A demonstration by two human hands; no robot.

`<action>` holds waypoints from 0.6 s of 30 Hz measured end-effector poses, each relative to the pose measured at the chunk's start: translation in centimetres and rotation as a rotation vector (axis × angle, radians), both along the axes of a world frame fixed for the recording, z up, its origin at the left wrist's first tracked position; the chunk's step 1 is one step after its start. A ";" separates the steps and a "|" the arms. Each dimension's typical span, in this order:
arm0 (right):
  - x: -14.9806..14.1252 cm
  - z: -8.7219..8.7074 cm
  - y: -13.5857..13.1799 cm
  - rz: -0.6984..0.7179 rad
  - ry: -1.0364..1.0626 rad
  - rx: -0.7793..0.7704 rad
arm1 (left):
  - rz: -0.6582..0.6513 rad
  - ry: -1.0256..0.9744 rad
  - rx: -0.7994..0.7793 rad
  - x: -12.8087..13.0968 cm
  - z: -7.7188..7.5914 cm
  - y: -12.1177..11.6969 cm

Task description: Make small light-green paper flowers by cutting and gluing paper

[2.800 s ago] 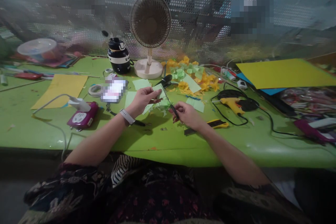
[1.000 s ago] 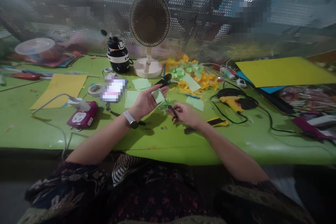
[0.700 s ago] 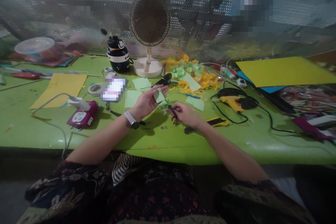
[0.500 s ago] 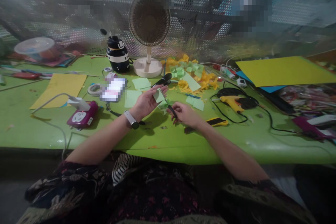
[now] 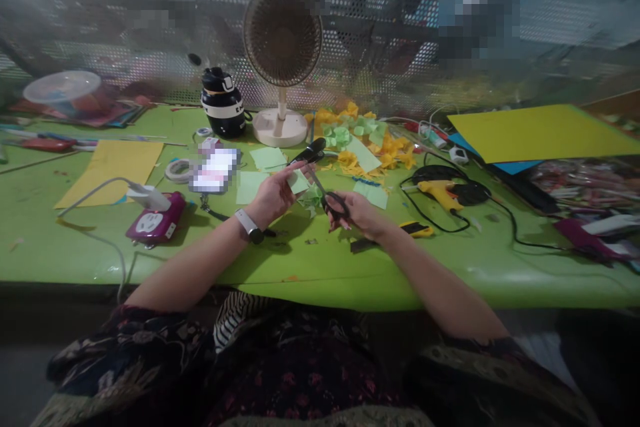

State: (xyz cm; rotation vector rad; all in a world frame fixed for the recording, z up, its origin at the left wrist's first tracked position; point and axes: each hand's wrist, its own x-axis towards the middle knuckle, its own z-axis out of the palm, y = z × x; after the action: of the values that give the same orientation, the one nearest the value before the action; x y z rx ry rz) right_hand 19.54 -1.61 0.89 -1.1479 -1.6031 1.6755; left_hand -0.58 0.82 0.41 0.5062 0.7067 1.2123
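Observation:
Between the fingers of my left hand is a small piece of pale green paper. My right hand grips a pair of scissors by its black handles, with the blades pointing up and left beside the paper. Green paper scraps lie on the table just under the blades. Left of and behind my left hand are flat pale green paper squares. A yellow box cutter rests by my right wrist.
Behind my hands stand a fan and a dark bottle. A heap of yellow and green paper pieces lies at the back. To the right is a yellow glue gun with its cord; at left, a purple power adapter and a tape roll.
The scissors have turned in my right hand, so their handles and blades show more fully. The green paper in my left hand has tilted and looks smaller.

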 end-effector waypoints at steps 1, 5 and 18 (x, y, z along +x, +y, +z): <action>0.2 -0.1 0.3 0.001 0.033 0.012 | 0.005 0.001 -0.009 -0.1 -0.1 0.1; 1.1 -0.2 1.6 -0.168 -0.017 0.150 | -0.011 0.012 0.012 -0.2 -0.3 0.2; 1.7 -0.8 3.8 -0.374 -0.306 0.236 | -0.014 0.076 0.017 0.0 0.5 -0.4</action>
State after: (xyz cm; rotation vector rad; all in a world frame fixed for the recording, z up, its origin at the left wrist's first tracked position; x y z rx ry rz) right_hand 21.27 2.23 0.05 -1.5204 -1.5880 1.0829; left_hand -0.60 0.41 0.94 0.5727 0.7572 1.1920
